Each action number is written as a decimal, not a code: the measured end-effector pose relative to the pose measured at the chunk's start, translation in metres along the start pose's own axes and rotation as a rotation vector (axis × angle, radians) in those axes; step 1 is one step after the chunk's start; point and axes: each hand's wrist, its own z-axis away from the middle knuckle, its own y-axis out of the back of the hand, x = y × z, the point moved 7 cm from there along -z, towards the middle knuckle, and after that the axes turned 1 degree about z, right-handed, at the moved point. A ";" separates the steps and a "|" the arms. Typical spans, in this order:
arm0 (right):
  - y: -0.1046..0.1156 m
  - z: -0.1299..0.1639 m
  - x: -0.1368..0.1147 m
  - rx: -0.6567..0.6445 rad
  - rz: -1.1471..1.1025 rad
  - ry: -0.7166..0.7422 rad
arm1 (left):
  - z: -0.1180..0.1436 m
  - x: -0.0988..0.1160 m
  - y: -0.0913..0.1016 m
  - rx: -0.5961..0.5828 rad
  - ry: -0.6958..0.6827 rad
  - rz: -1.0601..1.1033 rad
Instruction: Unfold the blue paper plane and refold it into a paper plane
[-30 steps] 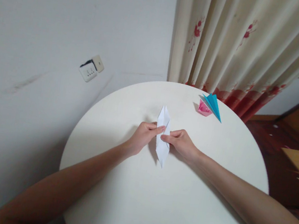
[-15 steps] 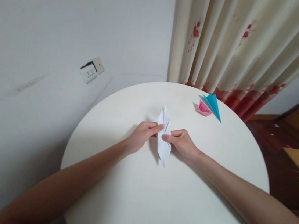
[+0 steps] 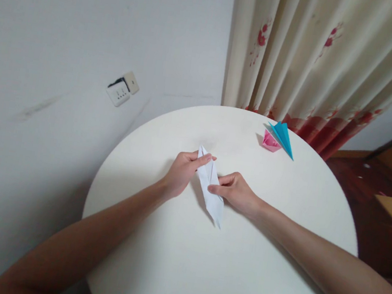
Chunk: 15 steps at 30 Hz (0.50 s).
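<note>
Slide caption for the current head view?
Left hand and right hand hold folded white paper over a table; blue paper plane and pink origami beyond.

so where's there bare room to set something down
Bare on the white table: the near part between left forearm and right forearm; the stretch between right forearm and blue paper plane. Crowded: mid-table, where left hand and right hand hold folded white paper; far right, where the plane overlaps pink folded paper.

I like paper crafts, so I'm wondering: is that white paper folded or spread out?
Folded: the white paper is narrow, with pointed ends and creased flaps.
</note>
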 end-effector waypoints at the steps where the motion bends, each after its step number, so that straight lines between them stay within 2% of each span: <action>1: 0.000 0.000 0.000 -0.006 0.007 0.001 | -0.002 0.003 0.002 0.006 -0.022 -0.001; 6: -0.002 0.000 0.003 -0.022 0.014 -0.018 | -0.012 0.017 0.021 0.106 -0.131 0.063; 9: 0.003 -0.001 0.003 0.034 -0.116 -0.038 | -0.015 0.017 0.030 0.177 -0.121 0.164; 11: 0.011 -0.002 0.001 0.108 -0.220 -0.023 | -0.014 0.010 0.022 0.113 -0.061 0.202; 15: 0.026 -0.006 -0.007 0.208 -0.290 0.071 | 0.001 -0.010 -0.018 -0.218 0.055 0.120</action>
